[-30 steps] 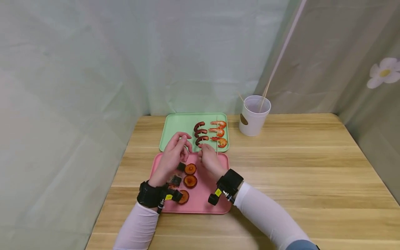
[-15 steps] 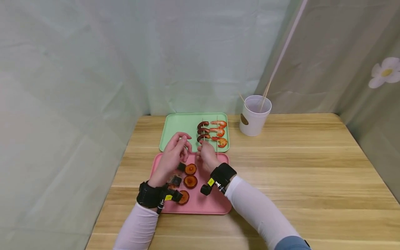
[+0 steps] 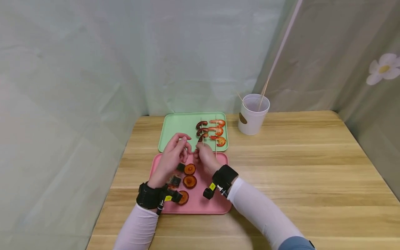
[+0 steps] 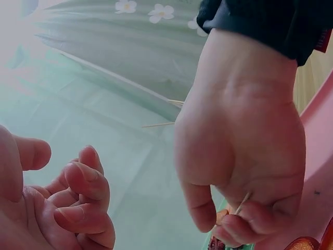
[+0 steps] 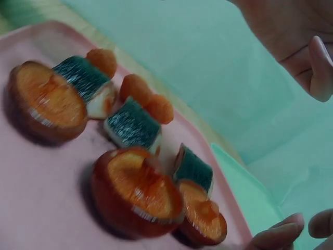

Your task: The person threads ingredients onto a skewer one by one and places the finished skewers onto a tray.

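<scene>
My right hand [image 3: 207,156] pinches the lower end of a bamboo skewer [image 4: 243,203] between thumb and fingers. Threaded on it are several curled, dark red octopus tentacle pieces [image 3: 202,132], lying over the green tray [image 3: 178,126]. Close on their right is a second skewer with pink-orange shrimp [image 3: 218,132], some of the tentacle tips meeting the shrimp in the head view. To the left, my left hand [image 3: 175,152] hovers over where the trays meet, fingers loosely bent and holding nothing.
A pink tray [image 3: 215,205] in front carries brown mushroom caps [image 5: 138,190], dark green-skinned chunks [image 5: 133,125] and small orange balls [image 5: 134,88]. Behind and right stands a white bucket [image 3: 254,114] with a few skewers leaning in it. Curtains close off the back and sides.
The octopus skewer has shifted right, up against the shrimp, and its nearest piece now sits turned differently. My right hand moved slightly left with it; my left hand stayed put.
</scene>
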{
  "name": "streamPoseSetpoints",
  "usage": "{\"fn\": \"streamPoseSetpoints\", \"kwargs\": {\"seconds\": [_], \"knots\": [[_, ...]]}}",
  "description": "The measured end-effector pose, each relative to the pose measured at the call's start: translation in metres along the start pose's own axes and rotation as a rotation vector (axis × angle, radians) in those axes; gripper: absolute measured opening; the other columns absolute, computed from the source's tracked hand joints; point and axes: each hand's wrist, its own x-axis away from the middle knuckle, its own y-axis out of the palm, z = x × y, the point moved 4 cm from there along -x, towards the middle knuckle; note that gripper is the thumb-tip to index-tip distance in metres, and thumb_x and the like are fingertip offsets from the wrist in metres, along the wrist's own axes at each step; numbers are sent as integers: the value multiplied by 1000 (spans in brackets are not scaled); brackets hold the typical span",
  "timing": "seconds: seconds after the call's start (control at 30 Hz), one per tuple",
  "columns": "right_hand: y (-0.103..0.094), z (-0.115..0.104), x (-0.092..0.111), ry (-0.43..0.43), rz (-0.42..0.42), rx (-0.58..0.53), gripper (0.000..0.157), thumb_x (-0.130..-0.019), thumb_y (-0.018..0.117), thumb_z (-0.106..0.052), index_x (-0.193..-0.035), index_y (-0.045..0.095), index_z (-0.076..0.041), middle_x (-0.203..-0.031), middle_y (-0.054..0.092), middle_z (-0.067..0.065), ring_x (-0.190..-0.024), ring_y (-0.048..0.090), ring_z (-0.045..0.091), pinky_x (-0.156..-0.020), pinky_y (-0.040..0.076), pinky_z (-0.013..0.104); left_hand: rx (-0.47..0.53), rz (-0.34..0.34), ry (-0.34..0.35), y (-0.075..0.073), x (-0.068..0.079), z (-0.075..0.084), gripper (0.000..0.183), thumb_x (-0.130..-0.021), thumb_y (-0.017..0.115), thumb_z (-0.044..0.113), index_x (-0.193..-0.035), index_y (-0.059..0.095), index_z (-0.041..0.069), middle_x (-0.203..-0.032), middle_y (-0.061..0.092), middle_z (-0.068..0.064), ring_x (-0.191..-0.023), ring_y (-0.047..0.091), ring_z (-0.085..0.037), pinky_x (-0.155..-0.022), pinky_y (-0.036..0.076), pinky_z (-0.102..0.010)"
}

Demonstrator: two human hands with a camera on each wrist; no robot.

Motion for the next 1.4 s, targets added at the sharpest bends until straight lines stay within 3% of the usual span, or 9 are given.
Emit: {"fn": "streamPoseSetpoints", "kwargs": {"seconds": [0.3, 0.47, 0.67, 0.93, 1.07, 1.2, 1.4], "knots": [[-9, 2, 6, -39, -108, 299, 23, -113, 44, -16, -96, 53, -4, -74, 54, 4, -64, 52, 14, -66, 41, 26, 7, -4, -6, 2, 0, -1, 34, -118, 42, 25, -130, 52, -6, -84, 58, -19, -53, 44, -28, -50, 40, -25], [-16, 3, 10, -53, -77, 404, 16, -110, 49, -20, -109, 49, -4, -85, 62, 8, -72, 58, 17, -69, 46, 28, 7, -7, -24, 3, 0, -4, 34, -118, 42, 26, -131, 52, -4, -83, 59, -15, -53, 45, -25, -50, 39, -24], [-23, -2, 12, -93, -45, 593, 51, -110, 51, -27, -148, 45, 6, -103, 66, 13, -86, 63, 22, -78, 49, 33, 7, -2, -32, 4, 0, -6, 28, -118, 44, 27, -128, 55, 4, -84, 60, -14, -54, 45, -23, -51, 39, -24], [-30, -17, 23, -158, -108, 876, 63, -111, 50, -35, -159, 38, 4, -86, 71, 8, -75, 66, 19, -75, 51, 35, 0, -11, -45, 4, -1, -7, 32, -117, 45, 27, -132, 53, -1, -86, 59, -14, -55, 45, -21, -52, 40, -26], [-38, -24, 28, -163, -133, 910, 69, -112, 50, -37, -165, 31, 3, -86, 74, 9, -73, 68, 18, -80, 54, 37, -3, -21, -52, 4, -3, -9, 33, -117, 45, 28, -132, 53, 0, -86, 59, -14, -55, 46, -21, -53, 40, -26], [-48, -25, 28, -151, -144, 914, 66, -111, 51, -38, -163, 37, 1, -88, 74, 9, -74, 70, 19, -78, 56, 38, 8, -34, -57, 5, -4, -11, 31, -118, 44, 31, -132, 54, 5, -87, 59, -15, -56, 46, -21, -54, 41, -26], [-62, -29, 36, -149, -196, 918, 60, -112, 50, -36, -158, 45, 2, -96, 75, 9, -84, 71, 20, -82, 56, 38, 2, -59, -89, 11, -8, -16, 34, -118, 44, 31, -133, 52, 2, -89, 59, -17, -55, 44, -21, -50, 37, -28]]}}
